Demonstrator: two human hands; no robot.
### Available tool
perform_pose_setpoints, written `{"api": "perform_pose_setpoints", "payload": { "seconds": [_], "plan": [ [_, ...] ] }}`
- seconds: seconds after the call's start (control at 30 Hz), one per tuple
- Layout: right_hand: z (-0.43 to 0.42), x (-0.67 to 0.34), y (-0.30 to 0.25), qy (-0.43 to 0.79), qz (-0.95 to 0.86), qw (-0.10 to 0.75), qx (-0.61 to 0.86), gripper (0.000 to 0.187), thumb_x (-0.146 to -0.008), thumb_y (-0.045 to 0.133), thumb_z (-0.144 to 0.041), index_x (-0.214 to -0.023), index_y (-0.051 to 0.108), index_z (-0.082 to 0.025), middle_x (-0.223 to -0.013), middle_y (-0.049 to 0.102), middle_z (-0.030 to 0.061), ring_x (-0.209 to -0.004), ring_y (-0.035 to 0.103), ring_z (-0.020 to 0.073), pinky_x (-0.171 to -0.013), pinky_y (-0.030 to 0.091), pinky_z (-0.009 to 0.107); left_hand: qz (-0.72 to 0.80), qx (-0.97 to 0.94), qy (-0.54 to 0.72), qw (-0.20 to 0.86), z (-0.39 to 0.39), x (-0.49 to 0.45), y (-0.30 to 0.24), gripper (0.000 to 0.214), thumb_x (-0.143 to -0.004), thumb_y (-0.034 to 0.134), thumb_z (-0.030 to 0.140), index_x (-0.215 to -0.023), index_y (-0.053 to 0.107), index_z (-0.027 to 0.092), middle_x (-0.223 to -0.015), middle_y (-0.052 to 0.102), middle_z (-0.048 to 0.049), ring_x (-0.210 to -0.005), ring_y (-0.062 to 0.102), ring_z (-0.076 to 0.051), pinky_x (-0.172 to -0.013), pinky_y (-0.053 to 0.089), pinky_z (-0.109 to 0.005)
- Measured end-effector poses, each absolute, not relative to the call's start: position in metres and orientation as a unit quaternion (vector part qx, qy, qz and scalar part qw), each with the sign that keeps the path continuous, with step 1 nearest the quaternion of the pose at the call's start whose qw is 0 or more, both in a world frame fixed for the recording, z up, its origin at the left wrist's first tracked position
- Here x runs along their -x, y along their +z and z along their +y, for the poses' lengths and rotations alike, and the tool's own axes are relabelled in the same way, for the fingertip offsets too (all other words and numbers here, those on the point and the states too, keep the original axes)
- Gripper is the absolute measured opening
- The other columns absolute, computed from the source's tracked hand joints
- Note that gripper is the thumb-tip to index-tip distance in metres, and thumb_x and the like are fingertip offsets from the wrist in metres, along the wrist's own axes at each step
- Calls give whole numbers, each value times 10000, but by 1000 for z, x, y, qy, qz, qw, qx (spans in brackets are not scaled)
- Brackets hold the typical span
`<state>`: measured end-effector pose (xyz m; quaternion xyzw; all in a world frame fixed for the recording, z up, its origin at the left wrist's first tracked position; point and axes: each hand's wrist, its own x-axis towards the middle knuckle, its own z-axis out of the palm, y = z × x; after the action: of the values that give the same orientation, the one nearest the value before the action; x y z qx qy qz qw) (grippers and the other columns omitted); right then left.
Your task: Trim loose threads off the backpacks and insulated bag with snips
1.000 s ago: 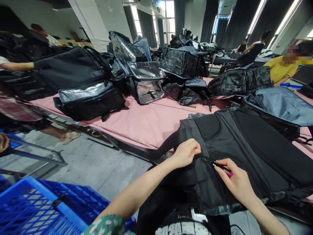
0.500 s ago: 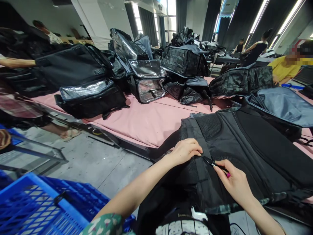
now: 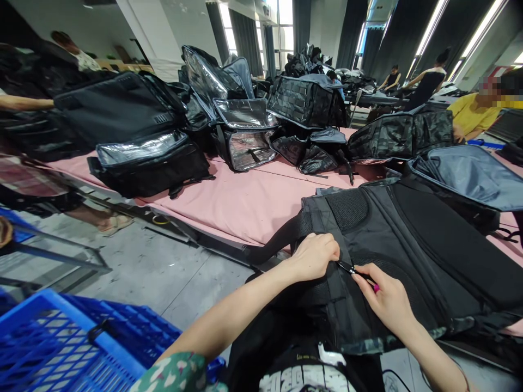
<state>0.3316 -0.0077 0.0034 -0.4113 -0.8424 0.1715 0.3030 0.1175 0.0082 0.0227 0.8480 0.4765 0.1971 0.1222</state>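
A black backpack lies back panel up across the near side of the table, showing mesh pads and a wide webbing band. My left hand is closed, its fingertips pinching the backpack at the webbing band; any thread between them is too small to make out. In my right hand is a pair of small dark thread snips with a pink spot by the handle. Their tips point left and almost meet my left fingertips, right over the webbing.
Several black bags with silver linings stand on the pink-covered table. An open bag with a grey lining lies at the right. A blue plastic crate stands at lower left. Co-workers are around, one in a yellow top.
The snips' tips have come closer to my left fingertips. My left hand has curled slightly and shifted a little to the right over the webbing.
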Motion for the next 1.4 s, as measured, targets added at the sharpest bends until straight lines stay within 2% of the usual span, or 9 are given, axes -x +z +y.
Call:
{"api": "perform_pose_setpoints", "payload": {
  "seconds": [0.13,0.23,0.33,0.4,0.57,0.77,0.97,1.27,1.4],
  "plan": [
    [-7,-335,6,186,-839,332,389,177,-908,475,-332,-879,586,-199,-826,661,18,-742,643,127,-639,507,194,468,-780,351,224,8,-114,20,185,-879,418,238,-747,527,166,-822,547,-30,-769,505,-133,-703,375,-270],
    [-7,-335,4,190,-830,335,404,154,-902,488,-325,-913,579,-201,-844,659,8,-753,644,121,-651,507,189,395,-699,455,384,6,-107,18,454,-894,362,464,-573,473,163,-638,505,-37,-629,482,-128,-619,376,-269],
    [-7,-333,3,194,-822,330,423,168,-895,495,-341,-920,571,-193,-860,661,9,-734,644,120,-648,512,192,306,-658,466,506,4,-101,19,646,-863,257,634,-428,399,177,-471,425,-33,-482,422,-115,-523,324,-281],
    [-6,-333,4,199,-831,322,408,166,-894,496,-339,-896,580,-196,-847,661,5,-727,640,119,-648,506,194,304,-651,491,493,3,-99,22,648,-847,314,642,-427,436,164,-486,449,-40,-498,432,-115,-534,329,-279],
    [-9,-338,7,205,-830,326,402,190,-899,488,-346,-868,603,-198,-824,657,16,-744,634,130,-652,493,203,405,-646,516,390,2,-102,26,456,-835,518,465,-528,540,127,-599,496,-29,-594,465,-98,-597,369,-239],
    [-12,-337,3,189,-825,308,435,212,-900,472,-385,-904,585,-206,-852,657,14,-717,635,129,-644,507,220,466,-594,520,400,2,-107,14,230,-799,576,336,-873,628,124,-782,593,-38,-638,504,-90,-582,403,-207],
    [-6,-338,6,225,-826,300,422,245,-898,468,-398,-853,599,-196,-826,655,32,-737,627,143,-660,496,224,494,-603,508,368,2,-113,6,191,-792,580,295,-846,655,128,-829,641,-54,-733,555,-119,-652,430,-220],
    [-8,-336,4,249,-805,307,443,228,-891,477,-400,-909,578,-196,-882,655,37,-755,631,148,-667,501,238,502,-589,508,377,2,-115,5,191,-792,573,296,-835,646,125,-827,637,-50,-720,558,-113,-661,439,-218],
    [-9,-335,5,285,-795,326,424,244,-899,467,-394,-857,591,-189,-813,641,30,-745,615,139,-678,493,224,510,-581,506,382,-1,-114,7,209,-795,565,315,-828,635,120,-799,628,-47,-688,539,-110,-633,428,-218]
  ]
}}
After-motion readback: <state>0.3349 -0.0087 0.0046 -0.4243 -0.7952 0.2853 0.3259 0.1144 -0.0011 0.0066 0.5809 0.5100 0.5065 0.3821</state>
